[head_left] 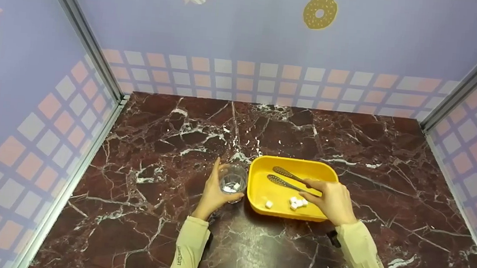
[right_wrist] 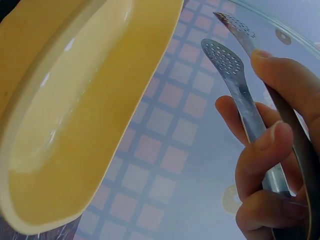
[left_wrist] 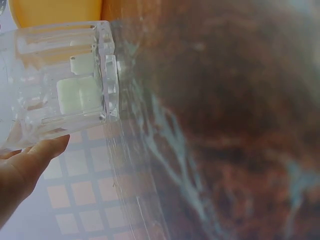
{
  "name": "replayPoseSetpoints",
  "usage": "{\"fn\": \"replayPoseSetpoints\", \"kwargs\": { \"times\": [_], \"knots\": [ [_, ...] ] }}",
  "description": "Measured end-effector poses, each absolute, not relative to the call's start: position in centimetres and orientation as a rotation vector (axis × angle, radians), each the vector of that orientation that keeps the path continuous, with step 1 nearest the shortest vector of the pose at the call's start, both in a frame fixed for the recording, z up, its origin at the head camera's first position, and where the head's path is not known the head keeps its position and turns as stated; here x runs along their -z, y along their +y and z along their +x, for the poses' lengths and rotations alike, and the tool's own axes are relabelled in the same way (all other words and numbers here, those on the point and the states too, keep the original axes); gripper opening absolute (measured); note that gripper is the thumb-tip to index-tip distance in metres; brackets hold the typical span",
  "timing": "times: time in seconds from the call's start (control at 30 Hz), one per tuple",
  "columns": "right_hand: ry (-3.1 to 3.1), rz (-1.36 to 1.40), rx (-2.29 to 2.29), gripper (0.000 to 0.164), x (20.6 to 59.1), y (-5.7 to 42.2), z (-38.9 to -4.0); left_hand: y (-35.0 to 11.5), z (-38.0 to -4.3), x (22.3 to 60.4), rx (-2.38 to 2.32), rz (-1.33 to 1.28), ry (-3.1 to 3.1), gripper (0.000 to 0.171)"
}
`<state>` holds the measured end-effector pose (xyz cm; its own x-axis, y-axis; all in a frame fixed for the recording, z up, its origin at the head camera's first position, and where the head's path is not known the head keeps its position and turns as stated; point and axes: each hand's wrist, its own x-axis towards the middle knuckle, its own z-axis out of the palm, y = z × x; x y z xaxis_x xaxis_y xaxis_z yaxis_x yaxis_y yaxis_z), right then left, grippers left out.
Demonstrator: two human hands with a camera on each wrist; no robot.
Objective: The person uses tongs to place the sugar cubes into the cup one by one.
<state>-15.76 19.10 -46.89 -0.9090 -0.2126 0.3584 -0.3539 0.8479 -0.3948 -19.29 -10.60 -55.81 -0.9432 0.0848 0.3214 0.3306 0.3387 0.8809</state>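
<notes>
A clear glass (head_left: 234, 178) with several white cubes (left_wrist: 80, 94) at its bottom stands on the marbled tabletop. My left hand (head_left: 216, 194) holds it from the left, thumb across the near side and fingers along the far side. My right hand (head_left: 332, 200) grips metal tongs (head_left: 288, 183) over the yellow basin (head_left: 254, 201). The tongs' two perforated tips (right_wrist: 223, 57) stand apart with nothing between them. Several more white cubes (head_left: 297, 203) lie in the basin near its front, and a single cube (head_left: 269, 204) sits to their left.
The basin stands close to the right of the glass. White specks (head_left: 247, 141) show on the dark red marbled tabletop (head_left: 145, 239) behind the glass. Purple patterned walls (head_left: 247, 38) enclose the table at the back and both sides.
</notes>
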Motion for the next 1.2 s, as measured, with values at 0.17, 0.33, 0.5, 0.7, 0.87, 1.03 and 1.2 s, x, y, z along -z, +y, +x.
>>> {"fn": "replayPoseSetpoints", "kwargs": {
  "times": [0.17,0.33,0.5,0.7,0.87,1.03,1.2],
  "knots": [
    [-2.736,0.404,-0.648,0.034,47.2,20.0,-15.6,-10.6,-19.4,55.9,1.641,-0.375,-2.38,0.116],
    [-2.743,0.388,-0.604,0.032,47.6,20.6,-15.5,-10.7,-19.4,55.9,1.648,-0.385,-2.367,0.117],
    [-2.764,0.365,-0.584,0.032,47.9,21.0,-15.3,-10.4,-18.2,53.5,1.649,-0.408,-2.362,0.113],
    [-2.784,0.367,-0.552,0.03,48.4,21.5,-15.1,-10.2,-17.5,52.2,1.639,-0.39,-2.372,0.112],
    [-2.82,0.355,-0.522,0.03,48.6,21.8,-15.1,-10.2,-17.4,52.0,1.65,-0.381,-2.375,0.112],
    [-2.85,0.339,-0.505,0.029,48.9,22.1,-15.0,-10.2,-17.8,52.8,1.638,-0.379,-2.387,0.112],
    [-2.881,0.335,-0.485,0.029,49.1,22.2,-15.1,-10.4,-18.9,55.0,1.628,-0.375,-2.387,0.116]
  ]
}}
